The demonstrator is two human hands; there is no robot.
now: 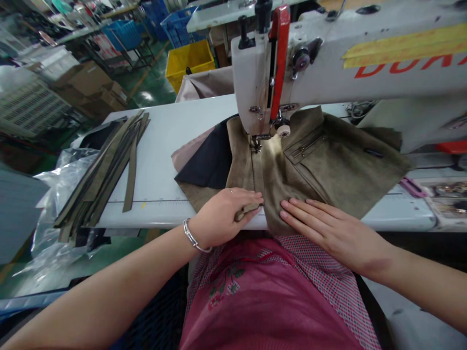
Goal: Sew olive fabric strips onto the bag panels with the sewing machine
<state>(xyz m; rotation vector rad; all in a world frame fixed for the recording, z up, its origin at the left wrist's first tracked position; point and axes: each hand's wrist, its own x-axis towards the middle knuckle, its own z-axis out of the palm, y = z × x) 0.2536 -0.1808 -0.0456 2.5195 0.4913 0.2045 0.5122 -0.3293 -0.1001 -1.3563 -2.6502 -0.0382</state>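
An olive-brown garment piece (339,160) with a zipped pocket lies across the sewing machine table, partly under the presser foot (257,145). My left hand (229,214) is closed on the end of a narrow olive fabric strip (248,210), at the garment's near edge. The strip seems to run up along a seam toward the needle. My right hand (321,226) rests flat on the garment, fingers stretched out, to the right of the left hand. Dark lining (207,160) shows at the garment's left side.
Several cut olive strips (105,175) lie piled at the table's left, over clear plastic (62,184). The sewing machine head (262,73) stands above the garment. A purple tool (413,187) and a parts tray (448,194) sit at right. Behind is a yellow crate (191,61).
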